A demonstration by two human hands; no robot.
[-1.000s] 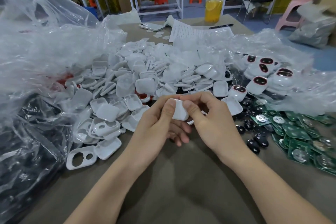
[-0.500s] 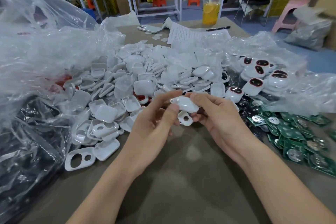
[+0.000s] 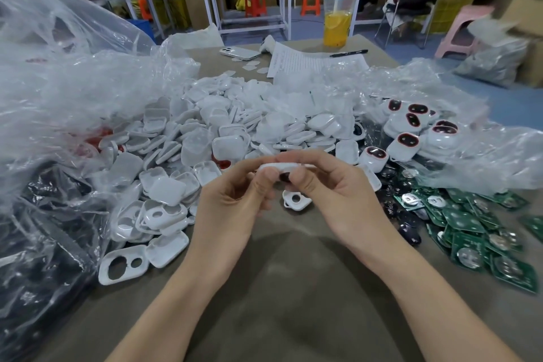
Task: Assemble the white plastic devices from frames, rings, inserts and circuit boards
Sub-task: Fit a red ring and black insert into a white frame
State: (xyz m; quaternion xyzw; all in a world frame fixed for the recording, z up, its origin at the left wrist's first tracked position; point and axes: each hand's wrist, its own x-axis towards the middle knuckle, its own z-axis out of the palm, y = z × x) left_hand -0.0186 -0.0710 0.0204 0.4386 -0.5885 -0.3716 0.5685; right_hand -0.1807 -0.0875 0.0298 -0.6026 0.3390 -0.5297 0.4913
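- Holding the white frame (image 3: pixel 279 168) edge-on just above the surface (image 3: pixel 293 288), we have the left grip (image 3: pixel 232 203) and the right grip (image 3: pixel 338 200) each pinching one end of it, thumbs underneath and fingers over the top.
- A dark piece (image 3: pixel 284 177) shows under the frame between our thumbs. We judge it to be an insert going in, but we cannot tell whether it is seated.
- Uneven thumb pressure could tilt that piece so it jams crooked or pops back out. Squeezing too hard could also flex the thin frame.
- If the piece springs free, it would likely drop by the spare frame (image 3: pixel 295 200) lying directly below our hands, or land among the loose dark inserts (image 3: pixel 408 226) to the right, where we would lose track of it.
- The pile of white shells (image 3: pixel 205 138) sits close behind our knuckles, so a careless push forward could send loose shells sliding into the working spot.
- The circuit boards (image 3: pixel 470 229) lie near our right forearm, and a wide sweep when reaching for one could scatter them.
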